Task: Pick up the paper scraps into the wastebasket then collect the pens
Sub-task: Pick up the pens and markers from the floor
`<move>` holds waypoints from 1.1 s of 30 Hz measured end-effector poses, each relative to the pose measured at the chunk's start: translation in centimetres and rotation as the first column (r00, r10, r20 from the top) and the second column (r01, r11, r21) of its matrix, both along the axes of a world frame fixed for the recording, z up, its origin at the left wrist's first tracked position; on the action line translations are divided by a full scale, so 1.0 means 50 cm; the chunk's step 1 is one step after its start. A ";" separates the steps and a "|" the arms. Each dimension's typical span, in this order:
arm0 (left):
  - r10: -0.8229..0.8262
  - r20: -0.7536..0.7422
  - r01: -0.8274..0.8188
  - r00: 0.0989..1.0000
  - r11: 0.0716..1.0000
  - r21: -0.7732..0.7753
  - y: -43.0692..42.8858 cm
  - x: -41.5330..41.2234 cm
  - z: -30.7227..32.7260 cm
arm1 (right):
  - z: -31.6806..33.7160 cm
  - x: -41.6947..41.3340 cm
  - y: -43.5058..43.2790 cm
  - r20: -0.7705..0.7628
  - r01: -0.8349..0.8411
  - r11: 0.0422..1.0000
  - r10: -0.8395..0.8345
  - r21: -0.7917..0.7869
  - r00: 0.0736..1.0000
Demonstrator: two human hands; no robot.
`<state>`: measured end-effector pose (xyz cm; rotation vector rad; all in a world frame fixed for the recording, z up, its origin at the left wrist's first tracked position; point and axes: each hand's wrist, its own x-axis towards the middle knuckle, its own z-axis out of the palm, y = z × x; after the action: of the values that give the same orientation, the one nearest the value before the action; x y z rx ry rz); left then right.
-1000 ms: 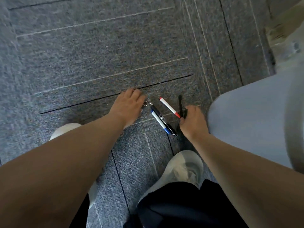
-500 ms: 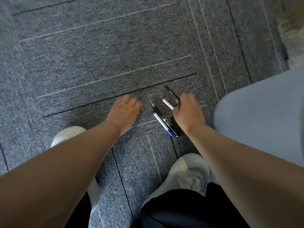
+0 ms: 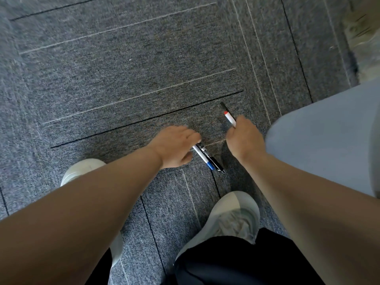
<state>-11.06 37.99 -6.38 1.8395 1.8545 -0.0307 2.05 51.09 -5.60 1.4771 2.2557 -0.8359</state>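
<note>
My right hand (image 3: 244,140) is raised a little off the grey carpet, shut on a white pen with a red cap (image 3: 229,119) and a black pen (image 3: 223,105) behind it; both stick up out of the fist. A white pen with a blue cap (image 3: 202,158) and a black pen (image 3: 213,161) lie side by side on the carpet between my hands. My left hand (image 3: 174,147) reaches over their upper ends, fingers above and thumb below; motion blur hides whether it grips them. A light grey wastebasket (image 3: 329,140) stands right of my right hand.
My two pale shoes, the left shoe (image 3: 82,171) and the right shoe (image 3: 232,219), stand on the carpet (image 3: 133,79) just below the pens. A blurred beige object (image 3: 362,27) sits at the top right corner.
My right hand has lifted the red-capped pen off the carpet along with the black pen it held. My left hand has slid right onto the upper ends of the two lying pens.
</note>
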 end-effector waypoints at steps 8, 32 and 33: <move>-0.085 -0.011 0.084 0.996 0.994 -0.067 0.051 0.044 -0.016 | -0.004 0.003 -0.007 -0.042 0.009 0.998 -0.006 0.069 0.999; 0.390 -0.111 -0.405 0.914 0.894 -0.193 -0.036 -0.048 0.065 | 0.077 -0.033 -0.028 -0.070 -0.099 0.995 0.101 0.027 0.992; 0.427 -0.109 -0.441 0.897 0.879 -0.182 -0.031 -0.056 0.092 | 0.099 -0.033 -0.031 -0.077 -0.117 0.993 0.118 0.018 0.990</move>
<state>-13.86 36.44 -1.77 1.2670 2.1832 -0.1180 0.41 49.55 -0.66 1.3241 2.3831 -0.8574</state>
